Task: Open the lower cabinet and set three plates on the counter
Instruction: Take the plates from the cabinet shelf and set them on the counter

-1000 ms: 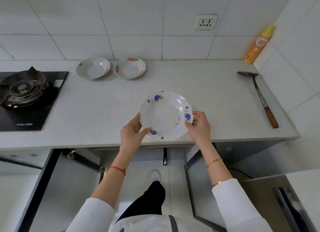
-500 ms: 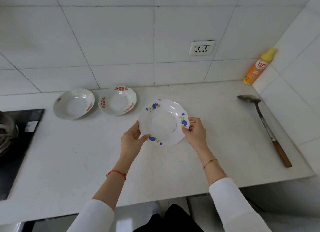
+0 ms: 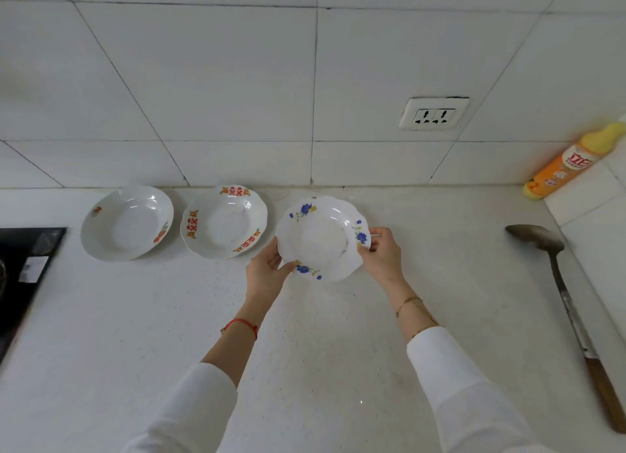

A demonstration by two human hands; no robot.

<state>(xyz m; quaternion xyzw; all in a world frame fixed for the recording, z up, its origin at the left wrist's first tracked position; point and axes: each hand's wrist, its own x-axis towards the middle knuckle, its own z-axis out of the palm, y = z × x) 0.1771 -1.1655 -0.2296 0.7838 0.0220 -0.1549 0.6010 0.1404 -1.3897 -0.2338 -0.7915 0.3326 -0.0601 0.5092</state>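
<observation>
A white plate with blue flowers [image 3: 320, 237] is low over the white counter [image 3: 305, 334], near the back wall; I cannot tell whether it touches the surface. My left hand [image 3: 266, 275] grips its near left rim. My right hand [image 3: 381, 254] pinches its right rim. To its left, two more plates rest on the counter: one with red and orange motifs [image 3: 223, 222] and a plainer one with small red marks [image 3: 127, 222]. The lower cabinet is out of view.
A metal spatula with a wooden handle [image 3: 562, 303] lies along the counter's right side. An orange and yellow bottle [image 3: 569, 161] leans in the back right corner. A black stove [image 3: 23, 276] sits at the left edge. A wall socket [image 3: 433, 114] is above.
Both hands carried the blue-flowered plate from the counter's front edge to the back, beside the other two plates. My view rose, so the open cabinet below dropped out of sight.
</observation>
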